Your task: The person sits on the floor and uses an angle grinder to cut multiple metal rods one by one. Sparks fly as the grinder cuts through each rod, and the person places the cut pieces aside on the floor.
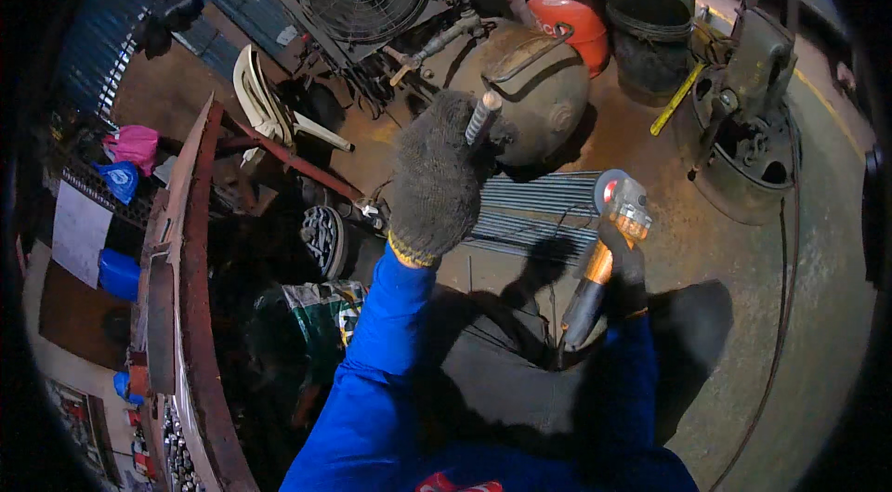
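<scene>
My left hand (434, 181), in a dark knitted glove with a yellow cuff edge, is raised in front of me and closed round a short ribbed steel rod (478, 122). The rod's bright, bare end points up and to the right. My right hand (623, 262), also in a dark glove, grips an orange and grey angle grinder (595, 283). Its disc (610, 188) is at the far end, apart from the rod. Beyond and between both hands, a row of long thin steel rods (534, 204) lies on the floor.
A rusty rounded tank (544, 88) stands ahead, near an orange bucket (581, 27) and a black bucket (649, 37). A red-brown steel bench edge (190, 306) runs along the left. Beside it sits a container of metal pieces (325, 241). A cable (779, 343) crosses the floor at right.
</scene>
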Demonstrator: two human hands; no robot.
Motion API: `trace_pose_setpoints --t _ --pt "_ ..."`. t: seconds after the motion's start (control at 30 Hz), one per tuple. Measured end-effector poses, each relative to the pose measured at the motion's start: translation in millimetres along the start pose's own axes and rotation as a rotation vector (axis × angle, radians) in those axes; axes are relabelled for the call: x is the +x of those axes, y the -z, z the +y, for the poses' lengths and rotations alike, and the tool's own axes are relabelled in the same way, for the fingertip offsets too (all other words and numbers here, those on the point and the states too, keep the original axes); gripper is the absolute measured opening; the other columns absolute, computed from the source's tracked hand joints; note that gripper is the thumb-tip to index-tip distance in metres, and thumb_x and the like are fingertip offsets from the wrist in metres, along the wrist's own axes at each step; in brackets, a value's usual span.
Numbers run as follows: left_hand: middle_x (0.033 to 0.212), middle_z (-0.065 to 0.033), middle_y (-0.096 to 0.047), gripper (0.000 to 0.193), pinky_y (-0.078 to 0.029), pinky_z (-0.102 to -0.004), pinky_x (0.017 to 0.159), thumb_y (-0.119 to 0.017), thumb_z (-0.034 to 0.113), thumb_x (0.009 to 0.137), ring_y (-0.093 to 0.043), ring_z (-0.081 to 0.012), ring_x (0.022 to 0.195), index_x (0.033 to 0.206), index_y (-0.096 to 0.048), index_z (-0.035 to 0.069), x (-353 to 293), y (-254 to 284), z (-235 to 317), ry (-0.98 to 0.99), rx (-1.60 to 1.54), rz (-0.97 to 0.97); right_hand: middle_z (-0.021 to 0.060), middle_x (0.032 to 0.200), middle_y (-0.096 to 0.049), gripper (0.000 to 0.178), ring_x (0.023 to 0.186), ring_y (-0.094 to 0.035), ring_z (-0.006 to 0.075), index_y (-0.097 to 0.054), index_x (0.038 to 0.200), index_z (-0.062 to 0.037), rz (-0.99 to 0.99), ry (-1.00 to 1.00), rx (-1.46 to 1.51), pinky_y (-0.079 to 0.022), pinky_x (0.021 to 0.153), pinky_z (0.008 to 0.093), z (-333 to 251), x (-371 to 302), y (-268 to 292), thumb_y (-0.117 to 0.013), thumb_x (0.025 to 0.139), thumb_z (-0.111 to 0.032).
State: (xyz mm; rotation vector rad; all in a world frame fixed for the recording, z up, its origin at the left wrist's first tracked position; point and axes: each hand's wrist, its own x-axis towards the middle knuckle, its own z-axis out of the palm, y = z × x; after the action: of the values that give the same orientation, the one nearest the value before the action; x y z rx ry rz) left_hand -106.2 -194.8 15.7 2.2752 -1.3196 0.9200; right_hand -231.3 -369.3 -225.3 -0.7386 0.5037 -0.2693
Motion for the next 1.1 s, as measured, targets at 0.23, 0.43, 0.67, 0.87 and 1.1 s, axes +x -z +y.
trace_pose_setpoints --t 0.23,0.43,0.67,0.87,1.1 --pt "0.103 -0.0170 -0.064 0.025 -0.048 -0.0479 0.073 -0.066 0.005 0.083 -0.062 -0.0386 0.090 0.108 -0.064 0.006 -77 -94 -41 0.026 -0.159 0.019 0.0096 0.078 -0.064 0.032 0.062 -0.066 0.0236 -0.061 0.109 -0.0029 0.043 0.080 -0.070 -0.058 0.058 0.0380 5 -6 23 -0.068 0.094 -0.030" --pt "0.096 -0.0204 -0.067 0.032 -0.050 -0.0491 0.071 -0.061 0.000 0.082 -0.065 -0.0409 0.085 0.114 -0.062 0.002 -122 -171 -73 -0.093 -0.252 -0.092 0.0097 0.085 -0.066 0.039 0.069 -0.067 0.0218 -0.060 0.119 -0.0047 -0.063 0.159 -0.046 -0.059 0.062 0.0370 6 -17 33 -0.069 0.093 -0.033" --pt "0.101 -0.0266 -0.066 0.024 -0.052 -0.0541 0.079 -0.053 0.004 0.091 -0.065 -0.0451 0.091 0.113 -0.062 -0.001 -110 -220 -65 -0.252 -0.201 -0.126 0.0107 0.090 -0.068 0.040 0.073 -0.070 0.0226 -0.057 0.119 -0.0057 -0.260 -0.128 0.128 -0.060 0.064 0.0370 -22 -38 26 -0.068 0.094 -0.035" --pt "0.107 -0.0276 -0.067 0.023 -0.052 -0.0521 0.082 -0.051 0.005 0.094 -0.064 -0.0478 0.093 0.113 -0.062 -0.001 -93 -217 -57 -0.086 -0.260 -0.357 0.0088 0.091 -0.066 0.040 0.075 -0.069 0.0207 -0.054 0.127 -0.0071 -0.215 -0.193 0.023 -0.058 0.064 0.0346 -52 -45 5 -0.067 0.096 -0.028" --pt "0.107 -0.0263 -0.066 0.023 -0.051 -0.0511 0.081 -0.051 0.011 0.095 -0.063 -0.0479 0.091 0.110 -0.063 -0.001 -91 -225 -46 -0.133 -0.287 -0.286 0.0088 0.094 -0.065 0.042 0.077 -0.068 0.0196 -0.053 0.131 -0.0067 -0.294 -0.240 0.040 -0.057 0.065 0.0335 -49 -29 10 -0.067 0.094 -0.020"
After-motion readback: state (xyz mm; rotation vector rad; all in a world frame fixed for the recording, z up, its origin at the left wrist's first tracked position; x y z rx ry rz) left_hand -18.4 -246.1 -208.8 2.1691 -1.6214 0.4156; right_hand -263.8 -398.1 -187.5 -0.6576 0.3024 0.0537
